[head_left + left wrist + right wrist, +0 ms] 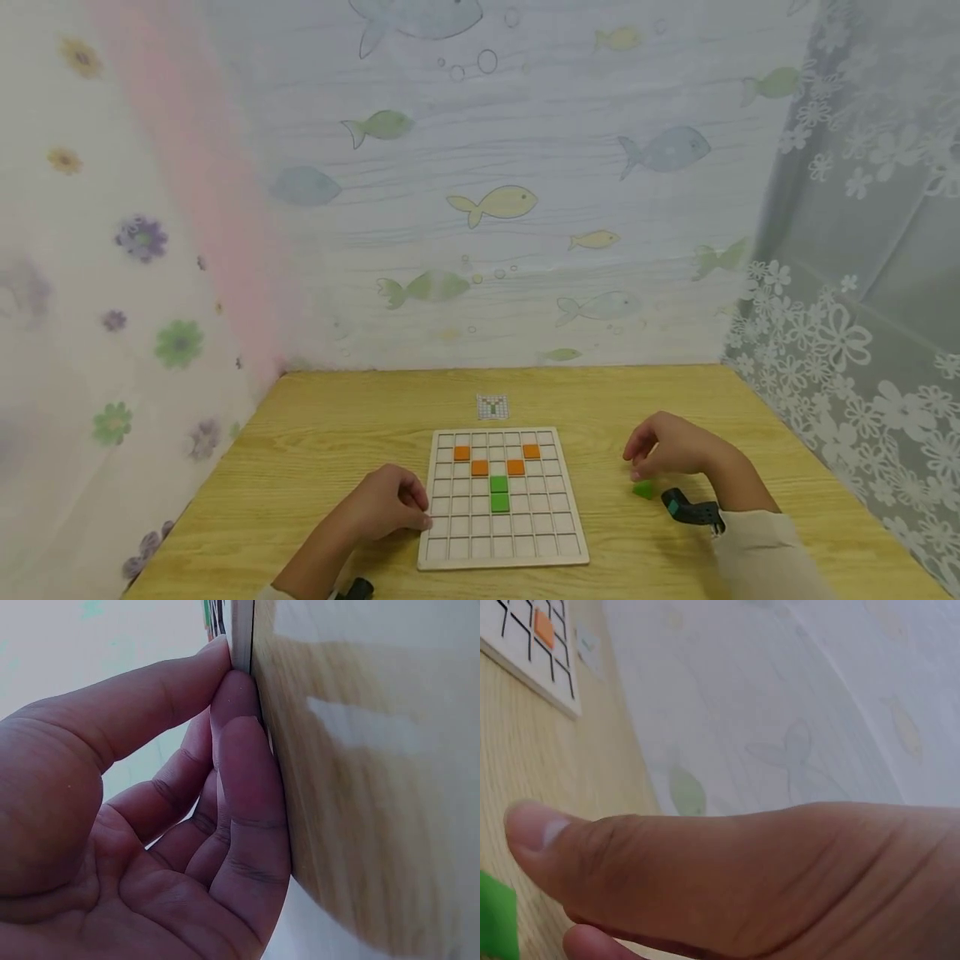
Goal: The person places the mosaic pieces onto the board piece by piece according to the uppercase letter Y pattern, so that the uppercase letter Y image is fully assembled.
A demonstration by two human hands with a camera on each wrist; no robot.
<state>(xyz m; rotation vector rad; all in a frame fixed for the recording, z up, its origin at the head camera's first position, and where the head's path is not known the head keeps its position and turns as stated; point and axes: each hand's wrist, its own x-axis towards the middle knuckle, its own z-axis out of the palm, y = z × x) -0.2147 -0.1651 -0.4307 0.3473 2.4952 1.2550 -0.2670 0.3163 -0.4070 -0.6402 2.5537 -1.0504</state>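
A square white grid board lies on the wooden table. Several orange square tiles sit in its cells in two slanting rows, and two green square tiles stand one below the other where the rows meet. My left hand holds the board's left edge, thumb and index fingertip at the rim in the left wrist view. My right hand hovers right of the board with bent fingers, nothing visible in them. Just under its thumb a green piece lies on the table, also seen in the right wrist view, apart from the thumb.
A small card with a Y-shaped pattern lies behind the board. Fish-printed fabric hangs at the table's far edge, with flowered curtains on both sides. A black wrist camera sits beside the right wrist.
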